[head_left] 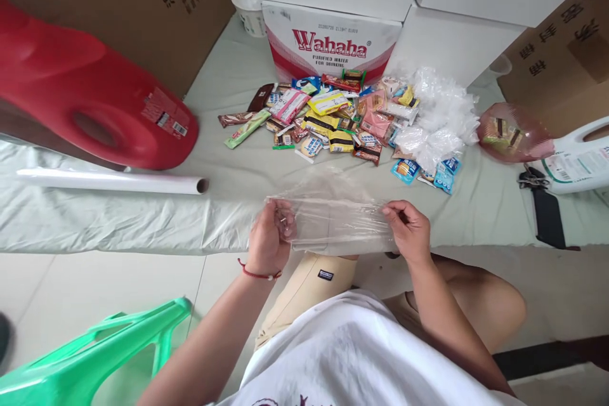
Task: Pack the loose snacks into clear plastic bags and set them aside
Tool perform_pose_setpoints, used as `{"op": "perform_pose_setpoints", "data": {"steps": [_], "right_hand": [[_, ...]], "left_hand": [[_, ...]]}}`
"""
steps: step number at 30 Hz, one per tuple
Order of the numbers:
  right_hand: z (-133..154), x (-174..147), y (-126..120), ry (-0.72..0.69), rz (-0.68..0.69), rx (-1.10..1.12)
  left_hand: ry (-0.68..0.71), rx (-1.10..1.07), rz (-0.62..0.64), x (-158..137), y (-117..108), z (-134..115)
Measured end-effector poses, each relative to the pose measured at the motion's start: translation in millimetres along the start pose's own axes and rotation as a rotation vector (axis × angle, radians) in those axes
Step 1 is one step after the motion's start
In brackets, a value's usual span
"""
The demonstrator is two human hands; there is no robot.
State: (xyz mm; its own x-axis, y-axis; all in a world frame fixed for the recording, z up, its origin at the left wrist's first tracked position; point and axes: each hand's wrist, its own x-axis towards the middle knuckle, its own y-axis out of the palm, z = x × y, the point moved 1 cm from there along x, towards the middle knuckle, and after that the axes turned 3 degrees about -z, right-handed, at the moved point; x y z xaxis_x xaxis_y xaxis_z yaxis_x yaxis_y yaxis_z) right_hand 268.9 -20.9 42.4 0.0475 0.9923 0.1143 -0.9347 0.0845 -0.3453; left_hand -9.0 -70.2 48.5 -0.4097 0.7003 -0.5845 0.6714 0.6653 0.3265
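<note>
Pale green cloth (pixel 228 222) covers the long table, wrinkled and hanging over the near edge. Far to the left of the left hand, a big red jug (pixel 47 57) shows smooth, hard plastic and a looped handle; nearer to that hand lies a glossy white roll (pixel 109 182), a hollow tube at its end. Below and left, on the floor, stands a shiny green stool (pixel 118 342).

Now the left hand (pixel 269 238): its curled fingers grip one end of some clear plastic film (pixel 337 219), and they show through it. The film spans the gap between the hands, thin, creased and see-through; whether sheet or bag, I cannot tell. The right hand (pixel 412 231) pinches the other end between thumb and fingertips. To my mind an even, gentle pull serves best here: fingertips rather than nails, and no sharp tug, since such thin stuff could tear.

Beyond both hands lies a loose heap of snack packets (pixel 328 124), small, crinkly and bright. Past the right hand, puffy crumpled plastic (pixel 442 114) rests on the packets; farther right come a rounded, see-through pink bowl (pixel 533 136) and a white bottle (pixel 583 165).
</note>
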Motion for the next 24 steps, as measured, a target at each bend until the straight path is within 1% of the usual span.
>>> {"op": "perform_pose_setpoints", "data": {"steps": [2, 3, 5, 7, 9, 10, 11, 12, 13, 14, 15, 16, 17, 18, 19, 21, 22, 23, 24], "right_hand": [[-10.2, -6.3, 0.4, 0.151, -0.049, 0.050], [-14.8, -9.3, 0.8, 0.216, -0.060, 0.069], [-21.3, -13.9, 0.5, 0.304, -0.064, 0.096], [-23.0, -16.2, -1.4, 0.336, -0.054, 0.105], [-20.7, -16.5, -4.1, 0.323, -0.041, 0.081], [-18.4, -16.1, -5.2, 0.305, -0.035, 0.057], [-15.7, -15.6, -5.9, 0.283, -0.033, 0.033], [-12.9, -15.2, -6.0, 0.262, -0.032, 0.012], [-10.0, -14.9, -5.7, 0.244, -0.033, -0.003], [-7.4, -15.0, -4.9, 0.230, -0.036, -0.012], [-5.2, -15.5, -3.8, 0.222, -0.039, -0.020], [-3.7, -16.4, -3.0, 0.220, -0.039, -0.029], [-3.0, -17.9, -2.6, 0.222, -0.040, -0.038], [-3.4, -19.6, -3.2, 0.224, -0.042, -0.047], [-4.8, -21.6, -5.3, 0.225, -0.052, -0.057], [-10.0, -25.0, -14.4, 0.223, -0.065, -0.082], [-13.1, -25.9, -21.1, 0.223, -0.051, -0.096], [-15.9, -25.9, -28.4, 0.230, -0.011, -0.103], [-17.9, -24.6, -35.7, 0.242, 0.045, -0.096]], "left_hand": [[0.007, 0.048, -0.015, -4.8, -13.9, 3.0], [0.036, 0.115, -0.018, -6.7, -21.4, 4.0], [0.159, 0.334, -0.015, -9.9, -35.0, 2.8], [0.362, 0.625, -0.033, -14.3, -42.6, -3.5], [0.618, 0.898, -0.091, -22.0, -41.6, -12.7], [0.753, 0.995, -0.128, -27.2, -38.0, -16.7], [0.889, 1.055, -0.161, -33.0, -32.9, -19.5], [1.029, 1.082, -0.169, -38.8, -26.6, -20.5], [1.165, 1.089, -0.122, -44.0, -19.3, -19.3], [1.284, 1.095, -0.007, -47.7, -11.3, -15.9], [1.375, 1.110, 0.163, -49.1, -2.8, -10.7], [1.424, 1.142, 0.347, -47.9, 5.6, -4.5], [1.430, 1.191, 0.498, -43.6, 13.6, 2.0], [1.400, 1.254, 0.585, -36.4, 20.9, 7.8], [1.347, 1.324, 0.575, -26.8, 27.1, 12.3], [1.226, 1.440, 0.410, -4.9, 35.1, 17.6], [1.166, 1.486, 0.324, 5.2, 36.6, 19.3], [1.116, 1.526, 0.263, 13.4, 36.6, 20.8], [1.077, 1.562, 0.230, 19.4, 35.3, 22.6]]}}
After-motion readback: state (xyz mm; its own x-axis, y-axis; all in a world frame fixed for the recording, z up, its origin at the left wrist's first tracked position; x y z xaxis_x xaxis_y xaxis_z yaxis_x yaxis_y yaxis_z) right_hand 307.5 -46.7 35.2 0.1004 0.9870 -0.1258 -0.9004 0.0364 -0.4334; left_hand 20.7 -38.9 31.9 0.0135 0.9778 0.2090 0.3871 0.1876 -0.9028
